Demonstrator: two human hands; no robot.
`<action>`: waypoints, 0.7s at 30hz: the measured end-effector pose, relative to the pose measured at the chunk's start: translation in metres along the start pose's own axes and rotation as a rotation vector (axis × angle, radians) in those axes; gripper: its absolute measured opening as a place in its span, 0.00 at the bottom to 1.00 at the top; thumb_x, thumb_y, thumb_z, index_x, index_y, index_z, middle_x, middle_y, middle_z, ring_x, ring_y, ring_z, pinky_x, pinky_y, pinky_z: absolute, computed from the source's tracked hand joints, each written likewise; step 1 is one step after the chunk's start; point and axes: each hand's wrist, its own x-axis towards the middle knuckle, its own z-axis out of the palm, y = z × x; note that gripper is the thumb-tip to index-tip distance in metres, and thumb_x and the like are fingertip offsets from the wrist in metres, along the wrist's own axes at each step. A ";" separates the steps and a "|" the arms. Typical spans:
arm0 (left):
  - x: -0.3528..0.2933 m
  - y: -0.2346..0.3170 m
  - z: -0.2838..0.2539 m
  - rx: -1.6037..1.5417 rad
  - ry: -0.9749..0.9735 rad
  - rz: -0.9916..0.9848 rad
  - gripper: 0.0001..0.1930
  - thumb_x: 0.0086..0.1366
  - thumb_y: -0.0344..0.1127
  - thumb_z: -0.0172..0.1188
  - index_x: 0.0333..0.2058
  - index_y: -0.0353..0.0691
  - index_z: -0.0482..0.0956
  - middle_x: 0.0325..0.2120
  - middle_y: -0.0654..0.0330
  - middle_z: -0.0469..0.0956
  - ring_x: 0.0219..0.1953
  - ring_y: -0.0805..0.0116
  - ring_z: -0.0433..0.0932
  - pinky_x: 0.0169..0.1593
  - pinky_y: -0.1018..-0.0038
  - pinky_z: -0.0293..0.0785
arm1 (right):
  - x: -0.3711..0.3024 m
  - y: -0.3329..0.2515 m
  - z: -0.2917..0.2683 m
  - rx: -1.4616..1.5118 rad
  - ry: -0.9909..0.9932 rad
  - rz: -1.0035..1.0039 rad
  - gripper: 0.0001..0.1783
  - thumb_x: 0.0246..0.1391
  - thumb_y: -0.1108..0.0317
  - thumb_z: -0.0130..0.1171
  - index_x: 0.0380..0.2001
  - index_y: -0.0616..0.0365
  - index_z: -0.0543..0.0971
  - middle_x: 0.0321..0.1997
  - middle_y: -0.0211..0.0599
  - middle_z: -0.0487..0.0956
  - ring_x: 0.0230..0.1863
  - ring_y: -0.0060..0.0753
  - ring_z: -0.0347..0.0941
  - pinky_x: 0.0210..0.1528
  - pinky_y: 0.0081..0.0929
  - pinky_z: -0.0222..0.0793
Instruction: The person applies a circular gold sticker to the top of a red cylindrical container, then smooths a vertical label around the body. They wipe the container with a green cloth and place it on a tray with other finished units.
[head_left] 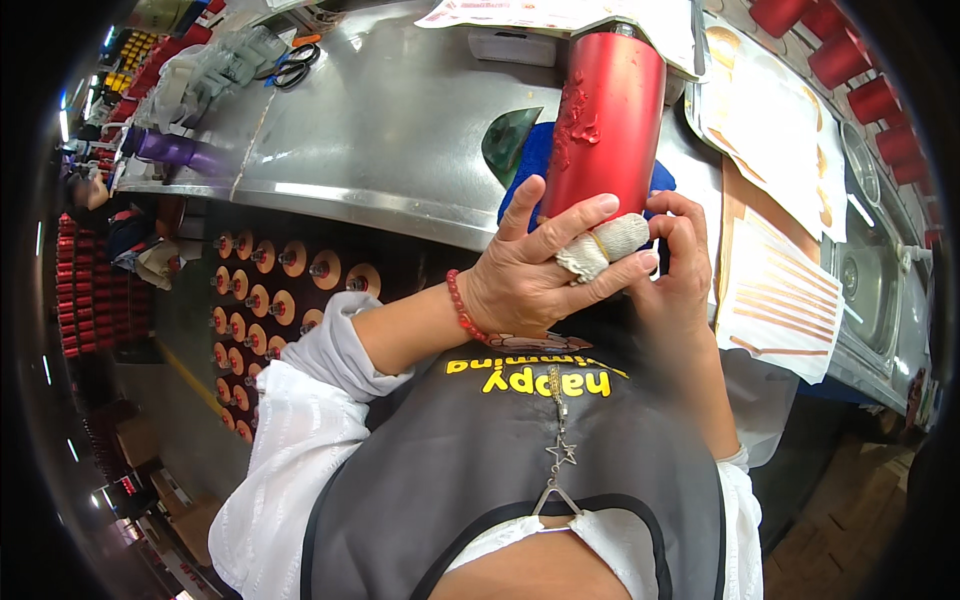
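Note:
A glossy red cylinder with a raised floral relief on its left side lies on a blue cloth, its near end toward me. My left hand is at that near end with its fingers spread. One of its fingers wears a white cloth wrap bound with a rubber band. Close beside the wrap, my right hand has its fingers curled in, the fingertips by the cylinder's near right edge. Whatever those fingers pinch, if anything, is hidden. A dark green curved piece lies left of the cylinder.
The steel worktop carries black scissors and a purple bottle at left. Paper sheets with brown strips lie at right, near a steel sink. Several round-based pieces stand in rows below left; red cylinders line the far right.

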 end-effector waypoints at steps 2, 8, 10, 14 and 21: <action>-0.015 -0.004 -0.001 -0.025 0.024 -0.133 0.23 0.61 0.30 0.61 0.55 0.57 0.81 0.48 0.69 0.83 0.64 0.61 0.69 0.75 0.49 0.36 | 0.003 -0.004 -0.001 0.015 -0.007 -0.001 0.19 0.43 0.73 0.74 0.33 0.58 0.71 0.49 0.49 0.73 0.51 0.50 0.70 0.52 0.39 0.69; -0.038 -0.009 -0.011 -0.100 0.027 -0.160 0.20 0.63 0.35 0.63 0.54 0.58 0.80 0.52 0.67 0.82 0.66 0.63 0.67 0.76 0.51 0.35 | 0.004 -0.006 -0.001 0.004 -0.003 -0.011 0.18 0.44 0.75 0.72 0.34 0.59 0.71 0.49 0.50 0.73 0.52 0.50 0.70 0.53 0.39 0.69; -0.020 -0.013 -0.012 -0.037 0.020 -0.020 0.18 0.66 0.36 0.60 0.54 0.62 0.80 0.51 0.71 0.82 0.66 0.65 0.67 0.76 0.51 0.34 | 0.000 -0.003 -0.002 -0.016 -0.015 -0.019 0.18 0.44 0.77 0.71 0.37 0.60 0.72 0.52 0.51 0.73 0.54 0.52 0.70 0.54 0.40 0.69; 0.004 -0.019 -0.010 -0.091 -0.033 0.138 0.21 0.65 0.37 0.61 0.56 0.63 0.78 0.49 0.71 0.81 0.66 0.63 0.68 0.75 0.50 0.36 | -0.001 -0.018 -0.012 0.180 0.074 0.160 0.23 0.49 0.81 0.64 0.50 0.63 0.74 0.63 0.54 0.71 0.62 0.46 0.70 0.55 0.35 0.72; 0.024 -0.021 -0.003 -0.153 -0.086 -0.238 0.41 0.49 0.37 0.74 0.64 0.42 0.69 0.51 0.47 0.78 0.64 0.38 0.67 0.70 0.46 0.54 | 0.013 -0.042 -0.003 0.450 0.071 0.378 0.10 0.63 0.69 0.59 0.43 0.63 0.75 0.33 0.34 0.79 0.34 0.23 0.75 0.39 0.23 0.73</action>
